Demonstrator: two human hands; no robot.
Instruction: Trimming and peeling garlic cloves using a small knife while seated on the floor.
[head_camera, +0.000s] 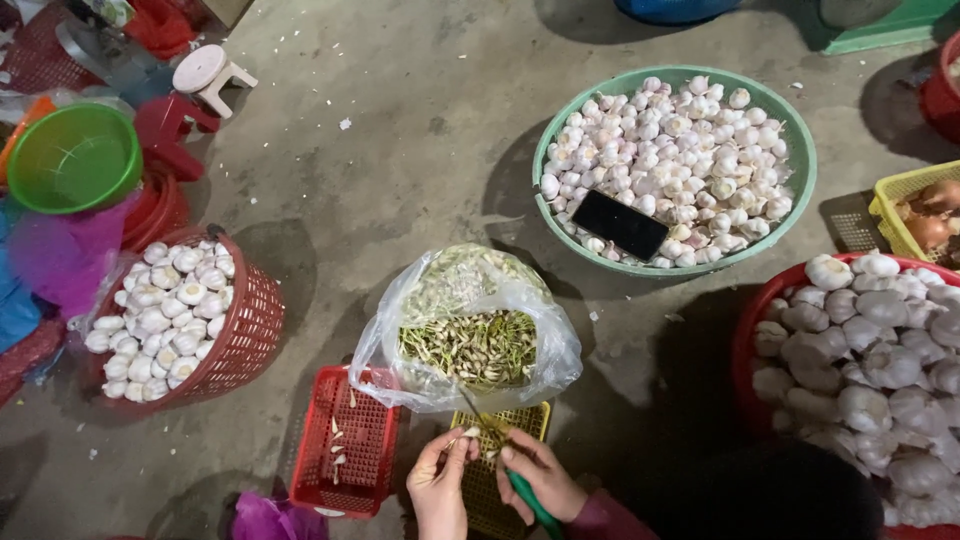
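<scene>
Left hand: the left hand (441, 482) is at the bottom edge of the view, above the yellow tray (500, 470). Its fingers are pinched narrow around a small garlic bulb (470, 434).
Right hand: the right hand (537, 472) is closed around a green-handled knife (530, 500). The thin blade points up toward the bag; the blade tip is close to the bulb, but I cannot tell if it touches.
Garlic bulb: it is held between the two hands, just under the lower edge of the plastic bag.
Plastic bag: a clear plastic bag (560, 350) stands open on the concrete floor (400, 130), just beyond the hands. It is full of cut garlic stems and roots (470, 345).
Red tray: a flat red tray (345, 470) lies just beside the yellow tray, on its left, with a few small peel pieces inside.
Red basket: a round red basket (250, 325) near the left edge holds trimmed white garlic.
Green basin: a big green basin (800, 150) at the upper right holds many garlic bulbs, and a black phone (620, 224) lies on them at the near rim.
Red tub: a red tub (745, 335) at the right edge holds bigger garlic heads, close beside the right arm.
Green bowl: a green bowl (75, 160) sits at the upper left, well apart from the hands.
</scene>
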